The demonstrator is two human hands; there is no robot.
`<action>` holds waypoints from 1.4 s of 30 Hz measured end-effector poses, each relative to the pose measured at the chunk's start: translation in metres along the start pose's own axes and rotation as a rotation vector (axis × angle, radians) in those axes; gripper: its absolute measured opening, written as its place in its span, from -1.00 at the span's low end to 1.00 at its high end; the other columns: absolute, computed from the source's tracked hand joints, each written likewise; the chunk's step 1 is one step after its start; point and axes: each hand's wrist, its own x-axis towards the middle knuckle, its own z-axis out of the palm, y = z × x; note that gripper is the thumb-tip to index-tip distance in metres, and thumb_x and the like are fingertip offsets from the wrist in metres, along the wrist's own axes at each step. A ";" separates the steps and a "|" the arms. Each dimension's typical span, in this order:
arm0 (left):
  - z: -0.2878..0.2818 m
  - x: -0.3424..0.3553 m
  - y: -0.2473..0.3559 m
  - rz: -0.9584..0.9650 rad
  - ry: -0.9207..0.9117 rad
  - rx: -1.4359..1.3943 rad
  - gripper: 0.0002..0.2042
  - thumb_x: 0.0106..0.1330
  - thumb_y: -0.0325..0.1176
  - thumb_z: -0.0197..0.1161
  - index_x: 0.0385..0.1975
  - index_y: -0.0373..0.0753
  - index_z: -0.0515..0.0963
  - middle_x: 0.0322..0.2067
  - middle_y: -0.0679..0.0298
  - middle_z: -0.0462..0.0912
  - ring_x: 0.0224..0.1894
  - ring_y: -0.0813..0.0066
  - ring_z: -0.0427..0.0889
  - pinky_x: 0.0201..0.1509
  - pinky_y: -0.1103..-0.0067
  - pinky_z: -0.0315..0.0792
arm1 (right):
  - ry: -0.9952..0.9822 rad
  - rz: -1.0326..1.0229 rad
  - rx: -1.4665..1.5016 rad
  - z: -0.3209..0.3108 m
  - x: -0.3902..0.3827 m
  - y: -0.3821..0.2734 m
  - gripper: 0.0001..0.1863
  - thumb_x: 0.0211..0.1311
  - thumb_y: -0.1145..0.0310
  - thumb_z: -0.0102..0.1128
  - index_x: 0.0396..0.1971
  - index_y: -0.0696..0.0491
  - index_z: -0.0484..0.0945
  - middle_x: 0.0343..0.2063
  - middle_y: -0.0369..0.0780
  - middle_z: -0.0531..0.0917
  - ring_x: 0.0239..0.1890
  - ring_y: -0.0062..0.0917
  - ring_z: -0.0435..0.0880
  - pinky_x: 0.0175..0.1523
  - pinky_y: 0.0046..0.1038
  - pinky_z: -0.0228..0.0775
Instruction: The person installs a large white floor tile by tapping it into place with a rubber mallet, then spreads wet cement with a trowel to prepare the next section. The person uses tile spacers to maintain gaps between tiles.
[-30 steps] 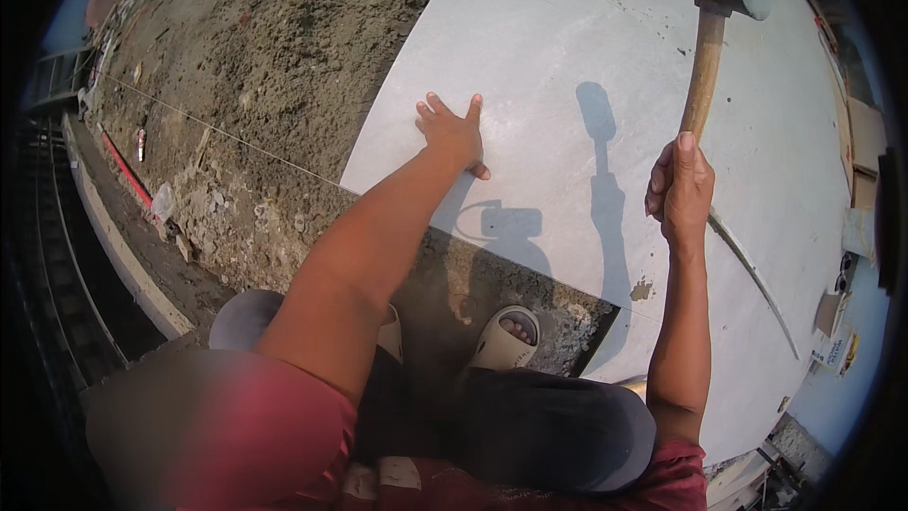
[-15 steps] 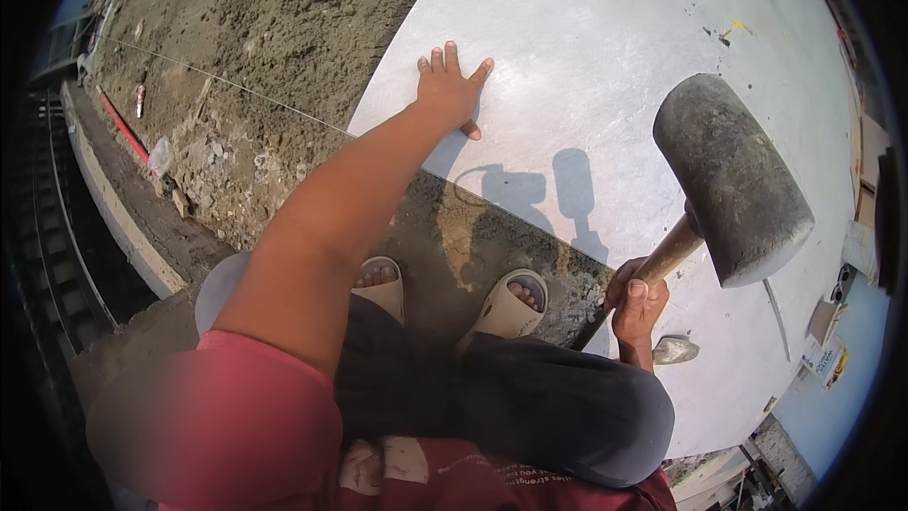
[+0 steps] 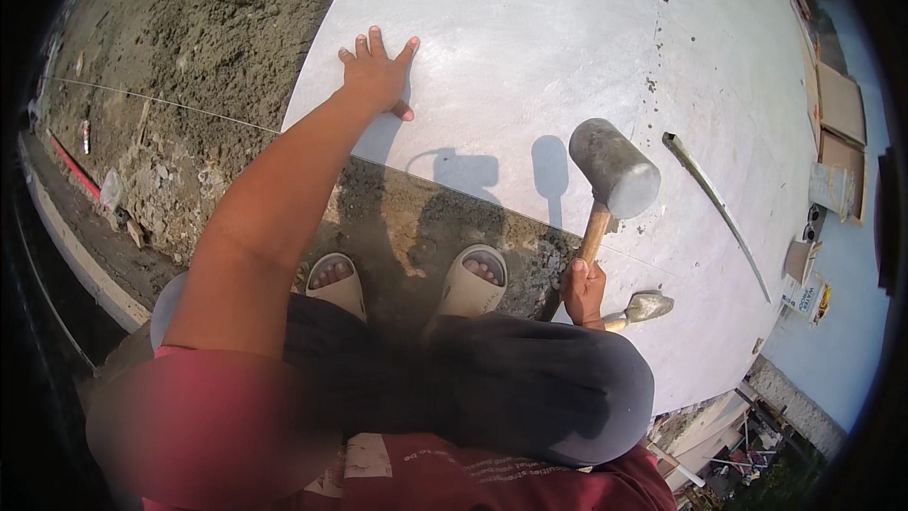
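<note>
My left hand point(image 3: 376, 79) lies flat near the left edge of a large pale floor tile point(image 3: 454, 95), its fingers spread. In my right hand point(image 3: 584, 291) is the wooden handle of a rubber mallet point(image 3: 613, 167). The mallet's thick grey head is raised over the tiled surface, and its shadow falls to the left of it. Close beside the right hand, a small trowel point(image 3: 649, 306) with a mortar-caked blade rests on the tile. A long thin metal strip point(image 3: 719, 213) lies farther right.
Rough damp mortar point(image 3: 218, 9) spreads left of the tile, crossed by a taut string point(image 3: 161, 95). A red pipe point(image 3: 74, 167) lies at far left beside a ledge. Cardboard boxes point(image 3: 840, 109) stand at the right. My sandaled feet are on the gritty ground.
The mallet head has moved down and away from the camera. The view has shifted right, bringing the trowel and the whole metal strip into sight. My left hand stays flat on the tile.
</note>
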 end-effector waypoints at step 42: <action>-0.001 -0.002 -0.001 -0.060 0.004 -0.078 0.20 -0.14 0.12 0.58 0.49 0.42 -0.19 0.50 -0.08 -0.26 0.45 -0.41 -0.08 0.37 -0.04 0.23 | 0.279 0.060 0.249 -0.035 0.022 -0.004 -0.32 0.40 -0.31 -0.17 -0.55 0.06 0.34 -0.81 -0.31 0.34 -0.87 -0.65 0.25 -0.78 -0.57 0.10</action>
